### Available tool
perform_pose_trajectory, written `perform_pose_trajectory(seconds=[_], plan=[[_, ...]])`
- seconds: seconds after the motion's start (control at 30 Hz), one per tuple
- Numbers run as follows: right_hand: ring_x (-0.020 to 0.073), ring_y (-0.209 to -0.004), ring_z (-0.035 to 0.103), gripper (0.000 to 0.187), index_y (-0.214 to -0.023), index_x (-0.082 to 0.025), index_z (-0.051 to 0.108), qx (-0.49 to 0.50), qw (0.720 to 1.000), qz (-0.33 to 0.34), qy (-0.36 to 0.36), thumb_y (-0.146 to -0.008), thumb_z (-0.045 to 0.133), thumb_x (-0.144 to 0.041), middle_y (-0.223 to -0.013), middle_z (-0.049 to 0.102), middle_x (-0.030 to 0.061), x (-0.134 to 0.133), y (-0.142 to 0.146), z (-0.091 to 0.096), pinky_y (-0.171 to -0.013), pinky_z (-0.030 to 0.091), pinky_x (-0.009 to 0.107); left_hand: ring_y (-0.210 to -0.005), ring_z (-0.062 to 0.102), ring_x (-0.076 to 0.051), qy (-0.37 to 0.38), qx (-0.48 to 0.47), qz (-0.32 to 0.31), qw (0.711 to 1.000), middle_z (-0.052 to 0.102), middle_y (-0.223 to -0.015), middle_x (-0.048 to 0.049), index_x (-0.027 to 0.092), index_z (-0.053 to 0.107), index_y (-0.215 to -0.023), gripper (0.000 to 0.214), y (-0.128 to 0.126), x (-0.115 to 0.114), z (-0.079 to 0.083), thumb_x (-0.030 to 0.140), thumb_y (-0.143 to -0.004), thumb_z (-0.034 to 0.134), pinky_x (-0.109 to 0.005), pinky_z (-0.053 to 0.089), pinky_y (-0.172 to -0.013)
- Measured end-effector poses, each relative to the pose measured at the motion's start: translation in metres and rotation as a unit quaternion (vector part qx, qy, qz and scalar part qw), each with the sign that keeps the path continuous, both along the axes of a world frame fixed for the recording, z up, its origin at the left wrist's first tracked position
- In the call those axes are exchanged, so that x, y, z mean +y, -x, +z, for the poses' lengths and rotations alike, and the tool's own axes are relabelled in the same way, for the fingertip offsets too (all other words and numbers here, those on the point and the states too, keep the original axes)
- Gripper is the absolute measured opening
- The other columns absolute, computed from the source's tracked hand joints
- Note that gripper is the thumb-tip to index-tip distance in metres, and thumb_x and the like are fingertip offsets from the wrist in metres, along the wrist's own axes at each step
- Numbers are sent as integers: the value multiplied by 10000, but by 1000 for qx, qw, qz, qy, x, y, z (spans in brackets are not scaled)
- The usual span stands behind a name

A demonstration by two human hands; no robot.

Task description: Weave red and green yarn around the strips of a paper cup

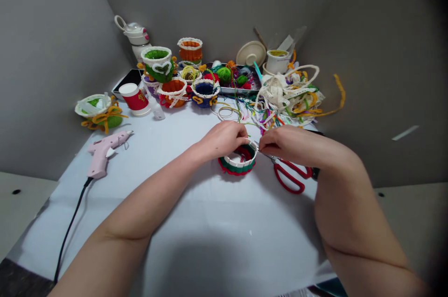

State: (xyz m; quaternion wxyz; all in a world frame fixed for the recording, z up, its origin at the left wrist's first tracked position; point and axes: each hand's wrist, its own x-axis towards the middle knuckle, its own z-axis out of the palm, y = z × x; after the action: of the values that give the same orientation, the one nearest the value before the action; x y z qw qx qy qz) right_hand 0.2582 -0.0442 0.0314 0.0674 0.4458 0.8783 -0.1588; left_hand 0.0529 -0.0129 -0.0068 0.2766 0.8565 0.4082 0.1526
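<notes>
The rim of a small woven ring-shaped basket (241,170), green and red with white slats, is gripped by the left hand (227,138), whose fingers are bent in closely over its far left edge. The right hand (280,142) is held at the opposite side of the rim with the thumb and fingers nearly closed together; whether anything is pinched between them cannot be told. The basket is set on the white-covered table (217,231), between the two hands. Just under the right hand, red-handled scissors (297,191) are laid, their blades pointed toward the basket. Beyond the hands, a tangle of cords (280,94) is heaped on the right, and balls of yarn (224,74) are gathered in a metal tray (241,91) behind. To the left of the tray, finished-looking blue (205,99) and orange baskets (173,96) are placed near a red and white paper cup (135,99). Farther left, a pink glue gun (101,159) is laid beside a green basket (114,121) trimmed with an orange bow.
</notes>
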Motion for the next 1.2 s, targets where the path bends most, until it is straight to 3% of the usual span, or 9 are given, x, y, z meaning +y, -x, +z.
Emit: perform_pose_trajectory(seconds=[0.17,0.33,0.5,0.63,0.87,1.03,1.2], plan=[[142,-663,603,235,-807,-220,741,-24,999,-19,43,-798,516,-153,-772,730,21,9,7,-8,-609,372,241,-778,622,-178,-43,56,-32,997,730,-852,-46,181,727,-877,158,2,-2,6,263,-867,592,-280,421,-675],[140,-672,602,250,-814,-205,742,-17,999,-14,42,-803,500,-147,-786,732,33,11,10,-12,-615,374,238,-867,636,-238,-87,152,-40,984,712,-918,-101,165,727,-910,204,3,-11,15,217,-875,533,-316,459,-728],[151,-705,618,257,-866,-217,754,-14,999,-32,34,-813,506,-177,-817,741,36,11,9,-9,-624,370,244,-968,625,-210,-81,57,-85,991,699,-1043,-70,181,683,-1027,234,1,-12,11,162,-828,562,-304,472,-838],[154,-688,611,236,-873,-217,752,-12,999,-38,23,-839,518,-227,-782,728,39,13,9,-12,-607,352,246,-894,630,-168,-39,-5,-120,992,719,-959,-25,197,685,-953,184,1,-8,4,151,-824,562,-266,468,-796],[153,-687,596,224,-852,-208,743,5,999,-36,4,-869,525,-258,-791,728,48,16,14,-12,-620,350,247,-774,617,-157,-19,10,-94,995,720,-842,-16,187,721,-889,124,-1,-9,8,197,-835,610,-261,433,-698],[151,-668,594,241,-866,-208,754,-19,999,-40,16,-852,514,-210,-785,727,46,14,15,-9,-608,354,248,-815,631,-166,-27,-4,-94,995,729,-869,-32,187,732,-860,152,-5,-9,4,265,-875,603,-273,452,-764],[155,-701,617,232,-871,-215,741,-9,999,-25,27,-837,515,-180,-831,740,33,6,3,2,-622,381,245,-783,616,-172,-40,16,-48,998,724,-852,-42,176,722,-843,189,-4,-9,2,297,-882,582,-286,446,-730]])
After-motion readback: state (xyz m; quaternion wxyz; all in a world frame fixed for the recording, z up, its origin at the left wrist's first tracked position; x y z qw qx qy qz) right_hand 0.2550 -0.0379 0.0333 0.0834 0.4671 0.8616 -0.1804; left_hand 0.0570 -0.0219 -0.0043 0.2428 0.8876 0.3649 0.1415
